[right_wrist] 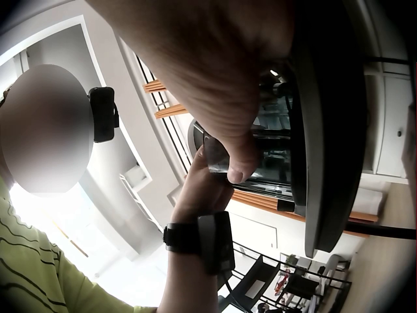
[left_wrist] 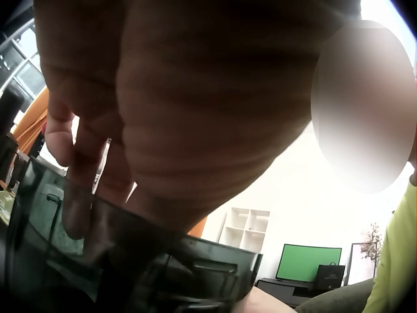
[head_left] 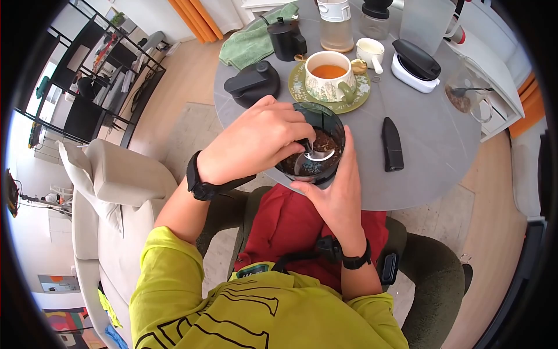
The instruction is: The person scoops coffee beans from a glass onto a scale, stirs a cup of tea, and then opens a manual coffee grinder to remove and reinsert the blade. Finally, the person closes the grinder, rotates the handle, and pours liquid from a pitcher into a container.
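Note:
In the head view my left hand reaches over the rim of a dark tinted, see-through container, fingertips inside it. The fingers pinch a small black handle, with a shiny curved edge showing below; the fingers hide much of this piece. Dark brown crumbly bits lie inside the container. My right hand holds the container from the right, thumb on the near side and fingers along the wall. Tinted wall shows below my left palm in the left wrist view.
Beyond the container, a patterned cup of amber liquid stands on a green saucer. Around it are a black rounded object, a black pot, a green towel, a small white jug and a black elongated object.

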### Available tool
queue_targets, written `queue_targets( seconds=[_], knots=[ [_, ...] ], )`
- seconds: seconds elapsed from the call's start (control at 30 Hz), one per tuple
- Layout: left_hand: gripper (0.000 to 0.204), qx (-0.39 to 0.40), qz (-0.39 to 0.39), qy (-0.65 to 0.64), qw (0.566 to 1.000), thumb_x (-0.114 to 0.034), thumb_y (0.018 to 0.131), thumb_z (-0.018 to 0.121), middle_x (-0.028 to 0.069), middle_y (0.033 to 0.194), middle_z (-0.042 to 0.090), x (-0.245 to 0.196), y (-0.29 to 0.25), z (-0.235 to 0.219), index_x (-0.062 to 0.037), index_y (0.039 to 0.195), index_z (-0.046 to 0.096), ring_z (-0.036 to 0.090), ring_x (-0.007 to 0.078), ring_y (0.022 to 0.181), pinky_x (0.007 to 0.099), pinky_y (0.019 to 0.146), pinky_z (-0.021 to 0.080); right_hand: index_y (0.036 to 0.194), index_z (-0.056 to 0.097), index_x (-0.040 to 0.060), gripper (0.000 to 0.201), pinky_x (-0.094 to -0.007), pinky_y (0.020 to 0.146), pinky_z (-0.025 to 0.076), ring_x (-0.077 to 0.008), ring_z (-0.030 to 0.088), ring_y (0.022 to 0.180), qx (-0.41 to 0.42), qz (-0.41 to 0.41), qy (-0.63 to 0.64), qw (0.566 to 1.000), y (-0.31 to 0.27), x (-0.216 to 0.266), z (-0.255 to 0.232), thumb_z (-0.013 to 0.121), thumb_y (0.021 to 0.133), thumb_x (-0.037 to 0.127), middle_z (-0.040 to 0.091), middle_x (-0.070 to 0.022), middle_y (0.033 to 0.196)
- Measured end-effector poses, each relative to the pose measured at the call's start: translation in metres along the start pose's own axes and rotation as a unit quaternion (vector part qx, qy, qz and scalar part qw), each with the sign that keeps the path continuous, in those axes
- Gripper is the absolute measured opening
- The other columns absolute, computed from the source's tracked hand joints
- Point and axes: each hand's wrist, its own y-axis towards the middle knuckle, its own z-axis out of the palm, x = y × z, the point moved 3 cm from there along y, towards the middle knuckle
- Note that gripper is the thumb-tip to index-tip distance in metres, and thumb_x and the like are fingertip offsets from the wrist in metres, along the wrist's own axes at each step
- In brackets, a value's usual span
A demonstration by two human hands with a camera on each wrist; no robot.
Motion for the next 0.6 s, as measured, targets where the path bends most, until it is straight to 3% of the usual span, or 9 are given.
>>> queue_targets(
  seconds=[0.17, 0.27, 0.37, 0.43, 0.5, 0.6],
  knots=[
    [0.021, -0.04, -0.023, 0.001, 0.999, -0.013, 0.075, 0.073, 0.006, 0.079, 0.061, 0.0, -0.003, -0.014, -0.0068, 0.094, 0.067, 0.057, 0.0234, 0.078, 0.0343, 0.077, 0.041, 0.142, 0.022, -0.0032, 0.107, -0.0432, 0.098, 0.041, -0.0402, 0.046, 0.12, -0.003, -0.014, -0.005, 1.0, 0.0, 0.0, -0.001, 0.084, 0.062, 0.031, 0.041, -0.0249, 0.135],
    [0.017, -0.173, -0.076, -0.011, 0.982, -0.013, 0.076, 0.073, 0.0044, 0.075, 0.061, 0.0, -0.009, -0.031, -0.0071, 0.09, 0.067, 0.057, 0.0212, 0.071, 0.0325, 0.069, 0.041, 0.143, 0.022, -0.0027, 0.108, -0.0431, 0.098, 0.041, -0.0402, 0.046, 0.12, -0.004, -0.008, 0.004, 1.0, 0.001, 0.0, -0.001, 0.085, 0.061, 0.03, 0.041, -0.0248, 0.135],
    [0.016, -0.11, -0.054, 0.027, 0.992, -0.011, 0.076, 0.072, 0.0048, 0.073, 0.06, 0.0, -0.013, -0.024, -0.0071, 0.09, 0.067, 0.057, 0.0209, 0.071, 0.0329, 0.068, 0.042, 0.143, 0.022, -0.0021, 0.108, -0.0429, 0.098, 0.041, -0.04, 0.047, 0.12, -0.003, 0.003, 0.031, 1.0, 0.001, 0.0, 0.0, 0.085, 0.061, 0.029, 0.042, -0.0245, 0.135],
    [0.015, -0.117, -0.063, 0.017, 0.991, -0.009, 0.077, 0.072, 0.0053, 0.073, 0.06, -0.005, -0.015, -0.024, -0.0068, 0.09, 0.068, 0.056, 0.0207, 0.071, 0.0327, 0.068, 0.042, 0.143, 0.022, -0.0021, 0.108, -0.0429, 0.097, 0.042, -0.0398, 0.047, 0.119, -0.004, -0.004, 0.019, 1.0, 0.001, -0.001, 0.0, 0.085, 0.061, 0.029, 0.042, -0.0244, 0.135],
    [0.015, -0.177, -0.125, -0.01, 0.976, -0.009, 0.077, 0.071, 0.0056, 0.074, 0.06, -0.008, -0.018, -0.031, -0.0068, 0.092, 0.068, 0.056, 0.0212, 0.071, 0.0324, 0.069, 0.042, 0.143, 0.022, -0.002, 0.108, -0.0428, 0.097, 0.042, -0.0396, 0.047, 0.119, -0.005, -0.009, 0.007, 1.0, 0.0, -0.001, -0.001, 0.085, 0.061, 0.028, 0.042, -0.0243, 0.134],
    [0.017, -0.155, -0.137, -0.028, 0.978, -0.009, 0.076, 0.072, 0.0058, 0.075, 0.061, -0.004, -0.024, -0.032, -0.0066, 0.092, 0.068, 0.055, 0.0214, 0.071, 0.0316, 0.069, 0.042, 0.143, 0.023, -0.0019, 0.108, -0.0427, 0.097, 0.042, -0.0394, 0.048, 0.118, -0.003, -0.006, 0.012, 1.0, 0.001, 0.001, 0.0, 0.086, 0.06, 0.028, 0.043, -0.0243, 0.134]
  ],
)
